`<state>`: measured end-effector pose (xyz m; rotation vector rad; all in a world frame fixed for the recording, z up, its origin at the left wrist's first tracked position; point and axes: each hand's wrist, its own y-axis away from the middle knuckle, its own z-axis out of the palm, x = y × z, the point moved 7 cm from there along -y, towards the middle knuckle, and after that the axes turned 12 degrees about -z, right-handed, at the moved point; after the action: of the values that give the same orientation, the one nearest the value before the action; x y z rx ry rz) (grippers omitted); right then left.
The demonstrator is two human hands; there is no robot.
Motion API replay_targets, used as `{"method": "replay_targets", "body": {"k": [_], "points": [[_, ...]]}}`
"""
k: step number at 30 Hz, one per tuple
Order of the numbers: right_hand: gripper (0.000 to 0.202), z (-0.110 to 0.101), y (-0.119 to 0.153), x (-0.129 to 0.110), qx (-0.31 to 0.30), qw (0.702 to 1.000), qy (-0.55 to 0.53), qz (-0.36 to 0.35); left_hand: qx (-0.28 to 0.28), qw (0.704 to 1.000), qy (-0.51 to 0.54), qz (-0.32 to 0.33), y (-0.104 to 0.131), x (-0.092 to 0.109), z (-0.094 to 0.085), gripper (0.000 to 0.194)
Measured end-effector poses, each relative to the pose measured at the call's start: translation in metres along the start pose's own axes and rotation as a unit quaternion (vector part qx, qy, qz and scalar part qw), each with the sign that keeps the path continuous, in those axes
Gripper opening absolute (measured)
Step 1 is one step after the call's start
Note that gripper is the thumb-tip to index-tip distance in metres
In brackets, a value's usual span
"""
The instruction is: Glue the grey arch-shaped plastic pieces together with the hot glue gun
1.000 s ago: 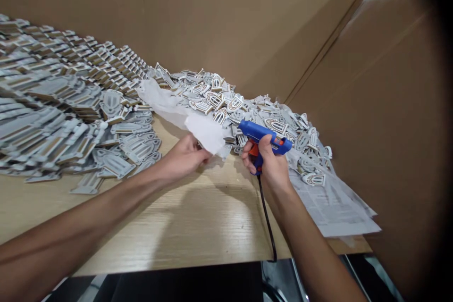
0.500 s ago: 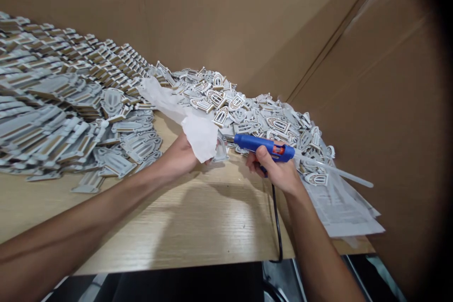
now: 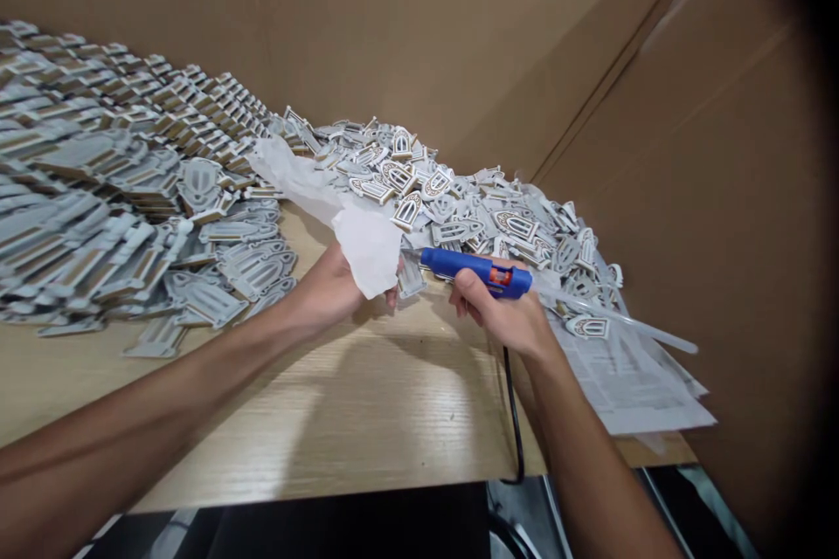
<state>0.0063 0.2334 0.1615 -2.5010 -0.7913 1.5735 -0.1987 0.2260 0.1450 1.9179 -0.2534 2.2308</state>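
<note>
My right hand (image 3: 495,301) is wrapped round a blue glue gun (image 3: 459,265), which points left; a long clear glue stick (image 3: 629,323) sticks out of its back. The nozzle is close to a small grey arched piece (image 3: 412,276) at my left hand (image 3: 341,284). White tissue-like paper (image 3: 370,251) covers most of the left fingers, though a few fingertips show below its right edge, at the piece. Behind both hands lies a loose heap of white and brown arched pieces (image 3: 407,211).
Rows of stacked grey pieces (image 3: 92,157) fill the left of the wooden table (image 3: 367,419). Cardboard walls (image 3: 406,26) rise behind and at the right. Paper sheets (image 3: 609,384) lie at the right; a black cable (image 3: 515,419) hangs over the front edge.
The glue gun and my right hand have moved slightly left, bringing the nozzle nearer the paper. The grey piece at my left hand has changed its angle.
</note>
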Motion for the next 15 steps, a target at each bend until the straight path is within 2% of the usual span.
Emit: {"method": "replay_targets", "body": {"k": [7,15], "points": [[0.057,-0.0039,-0.0002,-0.0038,0.01,0.997,0.069,0.012,-0.024,0.999,-0.03,0.022,-0.0021,0.0024,0.0007,0.028],[0.061,-0.0054,0.0004,-0.0031,0.018,0.995,0.096,0.028,-0.004,0.999,-0.041,0.001,0.0017,0.0042,0.0002,0.027]]}}
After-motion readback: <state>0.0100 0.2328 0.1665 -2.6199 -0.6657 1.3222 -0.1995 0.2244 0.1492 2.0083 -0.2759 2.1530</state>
